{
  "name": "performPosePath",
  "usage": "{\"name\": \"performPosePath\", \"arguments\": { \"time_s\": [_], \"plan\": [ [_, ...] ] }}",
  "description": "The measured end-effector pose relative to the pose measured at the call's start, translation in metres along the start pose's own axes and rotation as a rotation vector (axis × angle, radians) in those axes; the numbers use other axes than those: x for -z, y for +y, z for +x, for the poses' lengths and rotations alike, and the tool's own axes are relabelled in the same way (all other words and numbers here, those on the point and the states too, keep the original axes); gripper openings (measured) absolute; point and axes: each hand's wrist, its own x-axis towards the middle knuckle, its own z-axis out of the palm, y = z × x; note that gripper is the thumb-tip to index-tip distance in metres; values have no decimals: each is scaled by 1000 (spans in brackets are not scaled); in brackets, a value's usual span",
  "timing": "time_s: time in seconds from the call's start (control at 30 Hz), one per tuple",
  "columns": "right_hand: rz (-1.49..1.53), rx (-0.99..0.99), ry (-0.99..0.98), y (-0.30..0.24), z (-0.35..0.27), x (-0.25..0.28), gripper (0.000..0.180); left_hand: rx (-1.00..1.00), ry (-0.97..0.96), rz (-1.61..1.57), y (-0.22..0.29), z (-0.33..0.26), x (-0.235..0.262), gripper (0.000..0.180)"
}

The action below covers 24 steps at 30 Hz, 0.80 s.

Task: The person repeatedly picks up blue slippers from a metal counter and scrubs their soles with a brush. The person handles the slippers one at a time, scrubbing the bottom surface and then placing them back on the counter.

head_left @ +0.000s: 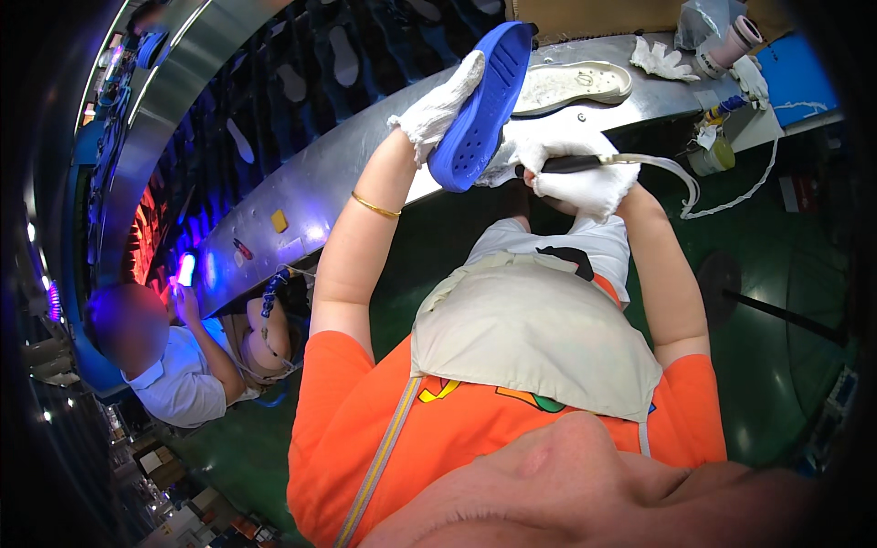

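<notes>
My left hand [454,99], in a white knitted glove, grips a blue shoe sole [481,114] by its side edge. The sole stands tilted over the bench, and a cluster of small holes shows near its lower end. In my right hand [585,173], also gloved in white, is a black-handled tool [571,164] with a pale hose [665,164] running off to the right. The tool's working end is hidden close to the blue sole; whether they touch I cannot tell. Behind them a white shoe sole [577,86] lies on the metal bench.
A curved metal bench [315,183] runs leftward beside a dark conveyor [301,68] carrying several soles. On the right are a loose white glove [662,60], a pink cup [734,44] and a small pot [713,157]. A seated co-worker [187,365] is at the left.
</notes>
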Motion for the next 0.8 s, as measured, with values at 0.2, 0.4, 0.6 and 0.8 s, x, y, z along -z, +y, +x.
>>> {"name": "performPosePath", "arguments": {
  "time_s": [0.2, 0.4, 0.6, 0.8],
  "plan": [
    [-52, 22, 119, -2, 3, 5, 7, -29, -4, -77, 5, -3, -3, 73],
    [126, 7, 76, -6, -6, 20, 14, -370, 129, -160, 7, -10, 6, 78],
    [71, 46, 311, 4, -10, 17, 16, -125, -299, -872, -17, -1, 41, 81],
    [250, -65, 441, 14, -15, 1, 21, -71, -394, -1253, -78, -9, -11, 61]
  ]
}}
